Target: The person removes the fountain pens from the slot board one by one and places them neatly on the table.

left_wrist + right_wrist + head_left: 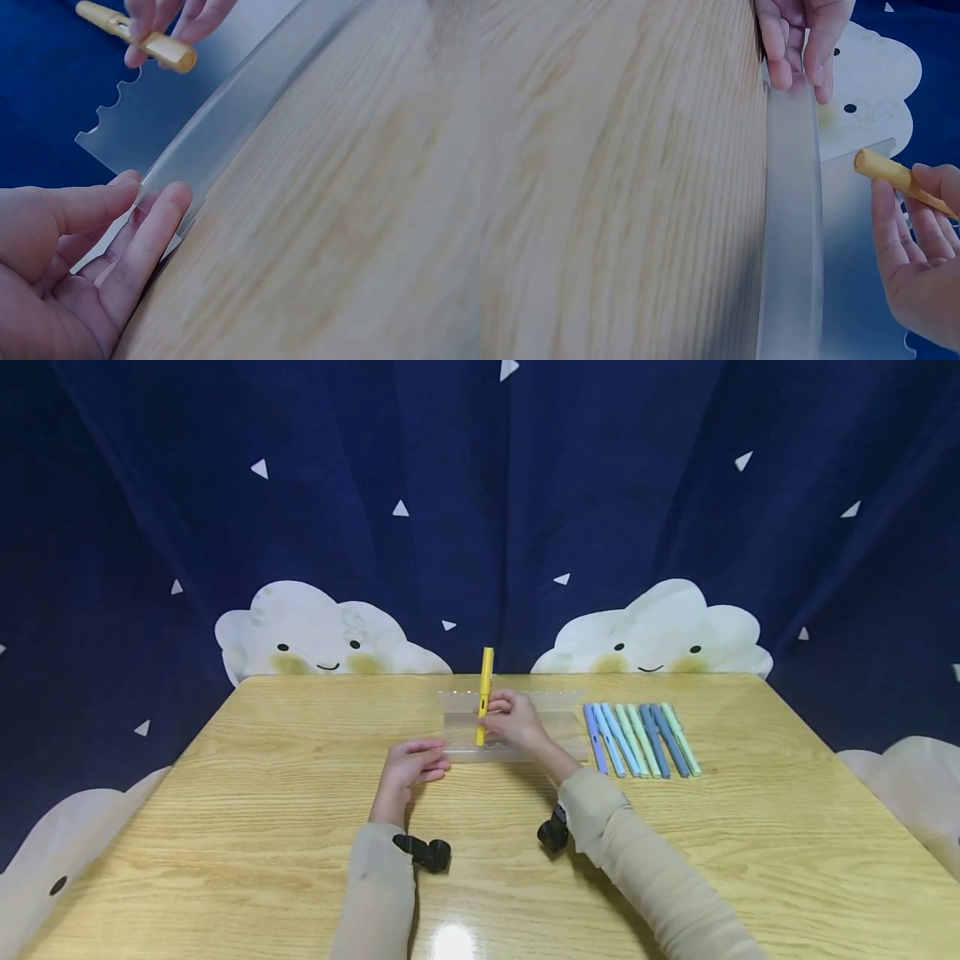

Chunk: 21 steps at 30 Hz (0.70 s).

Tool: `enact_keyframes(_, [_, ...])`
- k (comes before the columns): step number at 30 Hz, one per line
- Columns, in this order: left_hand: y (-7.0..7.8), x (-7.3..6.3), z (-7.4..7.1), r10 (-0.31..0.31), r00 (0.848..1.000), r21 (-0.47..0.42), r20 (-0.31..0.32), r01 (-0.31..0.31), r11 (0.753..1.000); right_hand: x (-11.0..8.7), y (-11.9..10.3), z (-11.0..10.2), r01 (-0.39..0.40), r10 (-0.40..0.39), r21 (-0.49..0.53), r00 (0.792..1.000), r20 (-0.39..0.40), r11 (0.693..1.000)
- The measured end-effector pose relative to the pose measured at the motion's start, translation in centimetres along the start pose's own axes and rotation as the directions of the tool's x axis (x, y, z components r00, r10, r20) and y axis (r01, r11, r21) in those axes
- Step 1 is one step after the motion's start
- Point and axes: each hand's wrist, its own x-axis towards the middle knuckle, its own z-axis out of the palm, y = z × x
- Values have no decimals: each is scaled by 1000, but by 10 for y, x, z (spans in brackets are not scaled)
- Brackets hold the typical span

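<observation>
A yellow pen (487, 672) stands nearly upright, pinched low on its barrel between the thumb and fingers of my right hand (517, 724). It is over a clear plastic pen rack (562, 727), whose back edge is notched. At the rack's front left corner, my left hand (408, 767) grips the end between thumb and fingers. The left wrist view shows this hold close up on the rack's end (161, 187), with the yellow pen (142, 37) beyond. From the right wrist, the pen's (892, 171) blunt round end points toward the left hand (799, 37).
Right of the rack lies a row of capped pens (637, 739) in purple, light blue, green and dark blue, side by side. Everything is on a wooden table (262, 827). A dark blue curtain (480, 510) with clouds hangs behind the far edge.
</observation>
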Motion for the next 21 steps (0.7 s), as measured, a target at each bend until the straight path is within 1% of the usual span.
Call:
enact_keyframes(3, [0, -1, 0, 2, 1000, -4, 1, -2, 1000, -1, 2, -8, 6, -6, 4, 1000, -12, 1000])
enact_keyframes(8, [0, -2, 0, 11, 1000, -8, 4, -11, 1000, -4, 4, -19, 29, -30, -20, 998, -46, 999])
enact_keyframes(12, [0, -2, -1, 8, 1000, -4, 7, -8, 1000, -7, 3, -29, 50, -52, -46, 998, -46, 998])
enact_keyframes(15, [1, -2, -1, 3, 1000, -2, 4, -3, 1000, -9, 2, -38, 53, -55, -49, 998, -35, 997])
enact_keyframes(21, [1, -2, 0, 0, 1000, 4, -1, 0, 1000, -16, -2, -50, 50, -51, -31, 998, -21, 998])
